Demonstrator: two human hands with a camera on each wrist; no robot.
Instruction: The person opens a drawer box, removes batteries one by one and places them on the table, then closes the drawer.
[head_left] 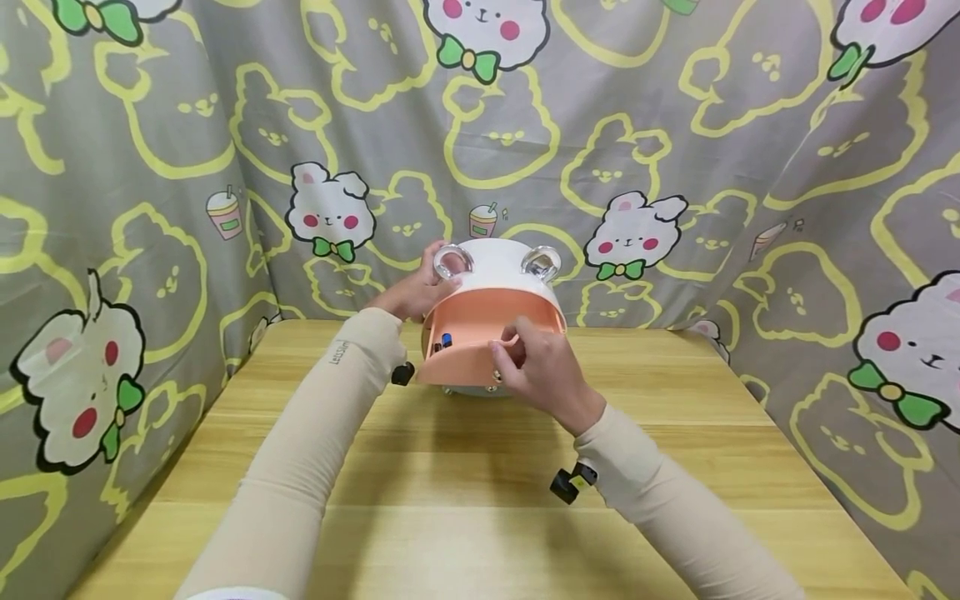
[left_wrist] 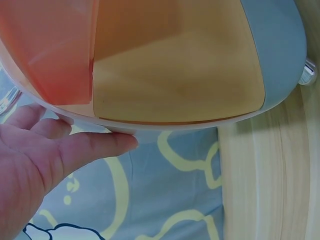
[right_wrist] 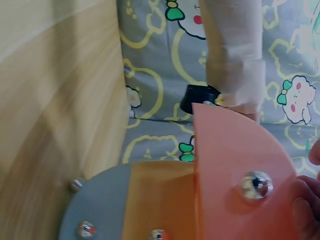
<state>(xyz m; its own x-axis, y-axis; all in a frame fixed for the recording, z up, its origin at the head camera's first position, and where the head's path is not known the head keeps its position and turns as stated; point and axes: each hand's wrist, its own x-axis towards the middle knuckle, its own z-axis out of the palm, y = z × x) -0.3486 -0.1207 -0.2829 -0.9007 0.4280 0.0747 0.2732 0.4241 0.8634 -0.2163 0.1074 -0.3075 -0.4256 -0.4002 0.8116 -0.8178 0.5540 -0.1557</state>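
Note:
A rounded drawer box with a white top (head_left: 495, 257) and shiny ear-shaped loops stands on the table. Its orange top drawer (head_left: 457, 362) is pulled out. At the drawer's left end lie small blue and black items (head_left: 447, 340). My right hand (head_left: 546, 367) pinches the drawer's front rim, thumb outside and curled fingers over the edge. Against the box's upper left side, beside one ear, my left hand (head_left: 416, 292) rests with its fingers spread. The left wrist view shows those fingers (left_wrist: 100, 146) pressing along the outer wall.
Below the orange drawer are a tan drawer (right_wrist: 157, 192) and a grey one (right_wrist: 102, 200), both with round silver knobs. The wooden table (head_left: 465, 517) is enclosed by patterned curtains (head_left: 405, 133) at the back and sides. Black wrist cameras (head_left: 564, 485) hang off both sleeves.

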